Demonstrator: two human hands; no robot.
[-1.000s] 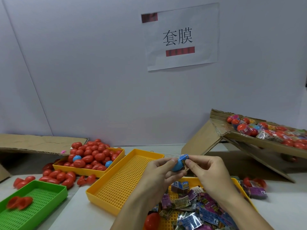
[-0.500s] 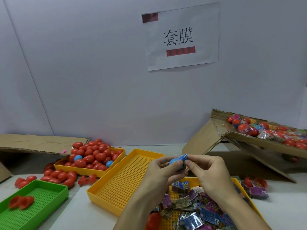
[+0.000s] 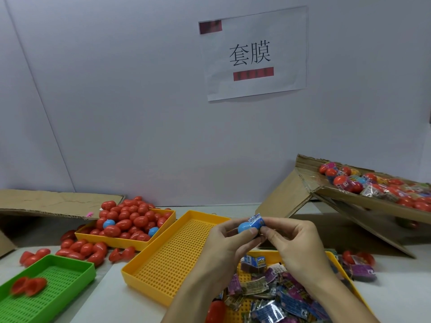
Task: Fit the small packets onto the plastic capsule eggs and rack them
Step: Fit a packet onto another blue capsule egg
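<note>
Head view: smooth blue capsule egg pinched by left hand fingers, glossy printed packet pinched onto it by right hand, above perforated yellow tray.

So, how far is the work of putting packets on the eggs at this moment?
Done: wrapped eggs fill the cardboard box on the right. In hand: the left hand holds a blue egg while the right hand pulls a blue packet over it. Left: many bare red eggs in the far yellow tray, and loose packets below the hands.
</note>
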